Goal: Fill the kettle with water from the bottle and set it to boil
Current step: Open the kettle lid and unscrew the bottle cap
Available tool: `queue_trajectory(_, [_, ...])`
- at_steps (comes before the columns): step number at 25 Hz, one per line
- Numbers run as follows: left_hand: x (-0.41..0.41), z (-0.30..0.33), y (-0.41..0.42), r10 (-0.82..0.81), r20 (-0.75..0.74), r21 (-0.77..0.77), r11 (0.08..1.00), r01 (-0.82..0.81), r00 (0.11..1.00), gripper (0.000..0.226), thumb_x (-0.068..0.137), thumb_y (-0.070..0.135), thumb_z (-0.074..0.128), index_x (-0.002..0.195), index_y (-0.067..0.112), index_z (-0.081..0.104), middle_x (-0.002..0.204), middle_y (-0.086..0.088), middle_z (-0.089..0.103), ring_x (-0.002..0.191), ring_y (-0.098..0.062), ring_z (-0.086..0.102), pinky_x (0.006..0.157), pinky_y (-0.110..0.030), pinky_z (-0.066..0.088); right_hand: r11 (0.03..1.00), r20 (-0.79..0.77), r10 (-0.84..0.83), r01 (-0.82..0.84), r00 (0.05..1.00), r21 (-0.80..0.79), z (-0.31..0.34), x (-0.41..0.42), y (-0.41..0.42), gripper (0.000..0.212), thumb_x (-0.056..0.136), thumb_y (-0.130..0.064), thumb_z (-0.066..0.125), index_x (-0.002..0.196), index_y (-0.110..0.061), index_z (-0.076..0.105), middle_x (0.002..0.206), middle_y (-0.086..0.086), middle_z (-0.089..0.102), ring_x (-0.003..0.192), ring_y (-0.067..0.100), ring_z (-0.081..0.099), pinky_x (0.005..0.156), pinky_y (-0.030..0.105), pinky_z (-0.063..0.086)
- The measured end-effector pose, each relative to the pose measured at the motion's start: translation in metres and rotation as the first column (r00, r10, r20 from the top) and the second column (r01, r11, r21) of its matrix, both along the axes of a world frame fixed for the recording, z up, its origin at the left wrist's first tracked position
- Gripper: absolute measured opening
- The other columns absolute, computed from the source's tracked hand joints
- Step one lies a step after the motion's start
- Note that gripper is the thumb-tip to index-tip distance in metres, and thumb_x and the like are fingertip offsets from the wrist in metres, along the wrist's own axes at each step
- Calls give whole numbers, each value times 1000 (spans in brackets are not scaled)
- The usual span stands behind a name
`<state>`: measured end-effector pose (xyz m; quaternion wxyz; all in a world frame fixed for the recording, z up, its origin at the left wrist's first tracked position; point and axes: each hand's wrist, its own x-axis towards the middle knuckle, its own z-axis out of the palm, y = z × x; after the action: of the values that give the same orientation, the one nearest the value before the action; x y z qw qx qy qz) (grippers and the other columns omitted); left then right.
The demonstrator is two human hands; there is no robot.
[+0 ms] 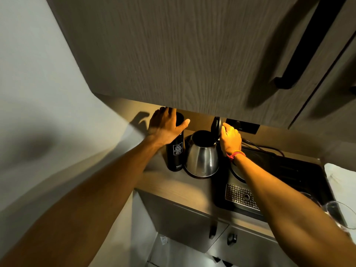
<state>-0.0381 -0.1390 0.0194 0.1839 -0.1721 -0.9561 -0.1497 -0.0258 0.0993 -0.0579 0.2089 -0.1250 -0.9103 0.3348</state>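
A steel kettle [201, 160] stands on the wooden counter with its black lid [215, 126] tipped up and its mouth open. Just left of it stands a tall black bottle [174, 157] with white print. My left hand [165, 126] is at the bottle's top, fingers spread around it with the thumb out toward the kettle; the bottle's top is partly hidden by the hand. My right hand [231, 139], with a red thread at the wrist, is closed at the kettle's handle side beside the raised lid; the handle itself is hidden.
A dark wood wall cupboard [183, 54] hangs low over the counter [173, 182]. Right of the kettle lies a black tray [300, 176] with a metal drip grate [240, 197] and cables. Glasses [341, 214] stand at the right edge. Cabinet doors are below.
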Motion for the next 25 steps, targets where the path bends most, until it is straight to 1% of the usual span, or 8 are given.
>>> queue_trajectory(5, [1, -6, -5, -33, 16, 3, 999, 33, 999, 77, 89, 62, 57, 144, 12, 37, 136, -12, 55, 119, -31, 56, 95, -46, 52, 1000, 10, 13, -13, 1000, -11, 0, -8, -2, 60, 78, -51, 22, 92, -7, 60, 91, 23, 68, 86, 42, 61, 66, 33, 33])
queue_trajectory(7, [-2, -8, -6, -24, 30, -13, 1000, 24, 999, 80, 87, 62, 60, 144, 13, 35, 137, -11, 53, 120, -31, 54, 91, -48, 53, 1000, 24, 13, -13, 1000, -8, 1, -11, -7, 60, 78, -53, 23, 93, -7, 60, 91, 22, 68, 86, 41, 61, 66, 33, 34])
queue_trajectory(9, [-5, -10, -8, -29, 89, -18, 999, 31, 996, 85, 83, 61, 66, 146, 14, 32, 141, -11, 49, 123, -33, 53, 90, -49, 54, 1000, 28, 11, -11, 1000, 6, 0, -12, -11, 59, 79, -55, 25, 94, -9, 59, 90, 21, 68, 85, 39, 61, 66, 35, 38])
queue_trajectory(13, [-11, -10, -11, -42, 118, -42, 998, 47, 992, 84, 81, 51, 74, 143, 10, 37, 143, -14, 45, 122, -36, 53, 92, -46, 54, 1000, 16, 14, -14, 1000, 7, -1, -12, -15, 54, 80, -54, 25, 87, -13, 59, 88, 18, 68, 83, 37, 61, 66, 38, 44])
queue_trajectory(17, [-17, -8, -15, -30, 150, -86, 995, 44, 988, 79, 81, 48, 75, 140, 9, 41, 141, -16, 45, 121, -36, 52, 91, -43, 52, 1000, 19, 29, -29, 999, -9, -5, -10, -19, 37, 82, -49, 25, 71, -18, 44, 70, 7, 56, 73, 32, 57, 60, 35, 38])
queue_trajectory(21, [-19, -12, -23, -32, 129, -57, 998, 40, 991, 74, 79, 47, 76, 135, 9, 45, 135, -14, 47, 118, -34, 53, 88, -40, 50, 998, -8, 42, -42, 999, -47, -10, -10, -20, 35, 85, -44, 28, 70, -16, 42, 66, 6, 54, 65, 28, 53, 57, 35, 38])
queue_trajectory(23, [-21, -13, -32, -60, 128, -36, 997, 65, 990, 75, 79, 46, 77, 135, 10, 45, 134, -14, 48, 117, -33, 54, 89, -40, 50, 997, -11, 45, -45, 999, -61, -12, -8, -22, 35, 87, -41, 30, 70, -14, 43, 66, 8, 55, 63, 28, 52, 56, 33, 35])
queue_trajectory(25, [-23, -12, -38, -83, 142, -28, 996, 87, 986, 77, 79, 45, 78, 138, 11, 44, 136, -13, 47, 119, -33, 54, 90, -40, 50, 995, -9, 54, -55, 998, -82, -14, -9, -25, 39, 87, -43, 29, 71, -12, 47, 67, 10, 58, 63, 28, 53, 55, 35, 37])
